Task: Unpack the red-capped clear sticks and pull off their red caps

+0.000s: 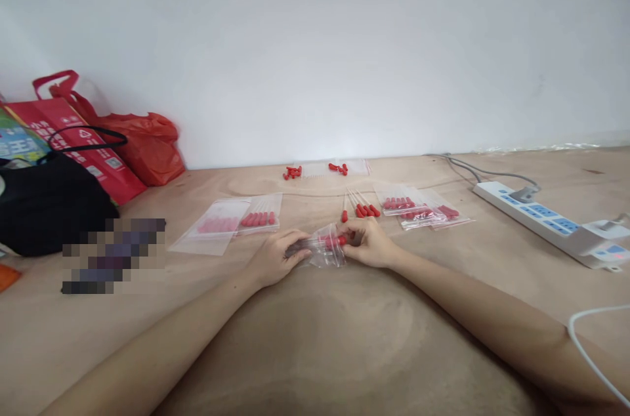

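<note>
Head view (only one). Gripping a clear zip bag (319, 252) at both ends: closed over its left end w/ left hand (273, 258), fingers curled onto the film; pinching its right end w/ right hand (369, 244), thumb and fingertips shut on the plastic right at the red caps (335, 241) inside. Lying low on the table (315, 350), dead centre, just in front of the body, between the two forearms. Held flat and pulled from both sides, prob. to keep the film stretched and the contents from sliding. Wrists down on the wood, apparently for steadiness.

Just beyond right hand, not touching it: loose red-tipped sticks (361, 209), fanned out, red ends toward the body. Laid within short reach, by the look of it. Further right: filled bags (418, 207), overlapping in a small pile, set apart from the loose ones, seemingly to separate bagged from unbagged.

Left of centre: a bag w/ a red row (258, 214) and, touching it, a pinkish bag (214, 227); contents of the latter too blurred to tell. Near the wall: two small red clusters (293, 172) on flat film, well apart from the hands.

At the edges, off the middle: power strip (541, 219) at right w/ its lead running back to the wall, white cable (585, 344) near right forearm, red carrier bags (142, 144) and black bag (49, 203) pushed far left.
</note>
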`<action>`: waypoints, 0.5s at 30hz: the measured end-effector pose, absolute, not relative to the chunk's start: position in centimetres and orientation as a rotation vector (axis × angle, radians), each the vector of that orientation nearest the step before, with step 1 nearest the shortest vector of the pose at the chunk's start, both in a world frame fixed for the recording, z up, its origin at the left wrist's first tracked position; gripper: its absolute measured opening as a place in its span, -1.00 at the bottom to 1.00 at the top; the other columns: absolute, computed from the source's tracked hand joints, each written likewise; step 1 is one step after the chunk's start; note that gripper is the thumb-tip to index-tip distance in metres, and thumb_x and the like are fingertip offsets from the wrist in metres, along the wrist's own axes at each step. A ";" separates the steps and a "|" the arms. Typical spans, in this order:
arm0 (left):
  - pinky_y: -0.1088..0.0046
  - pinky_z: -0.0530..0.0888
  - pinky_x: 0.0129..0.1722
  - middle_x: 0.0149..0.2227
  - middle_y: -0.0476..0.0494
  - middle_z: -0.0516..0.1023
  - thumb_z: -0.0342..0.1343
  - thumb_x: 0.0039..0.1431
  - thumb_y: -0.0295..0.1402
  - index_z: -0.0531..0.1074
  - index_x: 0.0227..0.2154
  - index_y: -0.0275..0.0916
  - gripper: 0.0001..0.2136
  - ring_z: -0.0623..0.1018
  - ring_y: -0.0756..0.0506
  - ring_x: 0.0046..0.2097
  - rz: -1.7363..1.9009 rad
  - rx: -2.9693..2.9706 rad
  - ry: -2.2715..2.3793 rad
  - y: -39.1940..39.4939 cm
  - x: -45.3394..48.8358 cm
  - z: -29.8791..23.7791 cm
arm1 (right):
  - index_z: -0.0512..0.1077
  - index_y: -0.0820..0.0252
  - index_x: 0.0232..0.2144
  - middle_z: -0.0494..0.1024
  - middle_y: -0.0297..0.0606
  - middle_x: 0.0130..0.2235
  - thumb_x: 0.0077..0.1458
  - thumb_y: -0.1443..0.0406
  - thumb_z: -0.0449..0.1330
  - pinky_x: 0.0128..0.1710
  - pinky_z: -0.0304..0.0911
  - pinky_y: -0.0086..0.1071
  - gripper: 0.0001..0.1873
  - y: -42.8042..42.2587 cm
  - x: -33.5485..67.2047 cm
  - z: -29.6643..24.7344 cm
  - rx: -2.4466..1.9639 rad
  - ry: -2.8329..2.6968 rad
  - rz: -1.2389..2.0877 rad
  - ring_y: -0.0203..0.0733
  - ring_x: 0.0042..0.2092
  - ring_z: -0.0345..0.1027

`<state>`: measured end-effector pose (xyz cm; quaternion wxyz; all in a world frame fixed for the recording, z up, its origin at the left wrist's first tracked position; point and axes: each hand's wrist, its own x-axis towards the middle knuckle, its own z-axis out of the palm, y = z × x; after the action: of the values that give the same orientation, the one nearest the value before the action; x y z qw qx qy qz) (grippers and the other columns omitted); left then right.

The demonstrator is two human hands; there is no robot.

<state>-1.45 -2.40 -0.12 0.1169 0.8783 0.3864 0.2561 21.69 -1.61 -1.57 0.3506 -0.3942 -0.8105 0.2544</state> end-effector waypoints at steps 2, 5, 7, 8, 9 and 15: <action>0.45 0.38 -0.26 -0.25 -0.08 0.50 0.00 0.12 -0.28 0.36 -0.23 -0.22 -0.81 0.47 -0.04 -0.26 0.751 2.567 1.135 -2.4 -1.4 -0.1 | 0.38 0.24 -0.43 0.41 -0.35 -0.48 -0.12 0.34 0.13 -0.43 0.16 -0.46 -0.89 -1.3 22.2 -1.8 -0.997 -2.043 0.790 -0.37 -0.46 0.23; 0.45 0.38 -0.26 -0.26 -0.07 0.50 0.00 0.12 -0.30 0.36 -0.24 -0.22 -0.82 0.47 -0.03 -0.26 0.744 2.569 1.137 -2.4 -1.4 0.0 | 0.35 0.25 -0.36 0.38 -0.34 -0.42 -0.17 0.32 0.19 -0.45 0.17 -0.47 -0.77 -1.4 22.6 -1.5 -0.938 -2.058 0.842 -0.37 -0.45 0.22; 0.45 0.38 -0.27 -0.28 -0.07 0.50 0.00 0.12 -0.30 0.37 -0.26 -0.23 -0.83 0.47 -0.03 -0.27 0.745 2.569 1.142 -2.4 -1.4 0.0 | 0.36 0.25 -0.31 0.38 -0.33 -0.39 -0.20 0.30 0.24 -0.41 0.19 -0.46 -0.70 -1.7 22.6 -1.3 -0.871 -2.110 0.801 -0.35 -0.41 0.23; 0.45 0.38 -0.27 -0.28 -0.08 0.50 0.00 0.12 -0.29 0.37 -0.27 -0.23 -0.83 0.47 -0.04 -0.27 0.750 2.569 1.143 -2.4 -1.4 0.0 | 0.36 0.24 -0.31 0.39 -0.32 -0.38 -0.18 0.29 0.24 -0.39 0.19 -0.45 -0.70 -1.8 22.5 -1.2 -0.839 -2.131 0.785 -0.34 -0.39 0.24; 0.45 0.38 -0.27 -0.28 -0.08 0.50 0.00 0.11 -0.29 0.37 -0.27 -0.23 -0.83 0.47 -0.04 -0.27 0.756 2.569 1.143 -2.4 -1.4 0.1 | 0.37 0.24 -0.32 0.41 -0.32 -0.38 -0.15 0.28 0.22 -0.37 0.20 -0.45 -0.74 -1.9 22.4 -1.2 -0.814 -2.145 0.778 -0.33 -0.38 0.25; 0.44 0.38 -0.27 -0.29 -0.07 0.50 -0.01 0.12 -0.28 0.37 -0.28 -0.23 -0.83 0.47 -0.04 -0.28 0.743 2.567 1.164 -2.5 -1.4 0.2 | 0.38 0.24 -0.43 0.44 -0.31 -0.40 -0.11 0.27 0.19 -0.41 0.21 -0.45 -0.85 -1.1 23.1 -1.1 -0.861 -2.146 0.864 -0.34 -0.40 0.27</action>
<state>-1.38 -2.49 0.18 0.1132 0.8749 0.3969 0.2534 23.12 -1.14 -1.10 0.3303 -0.3292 -0.8206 0.3304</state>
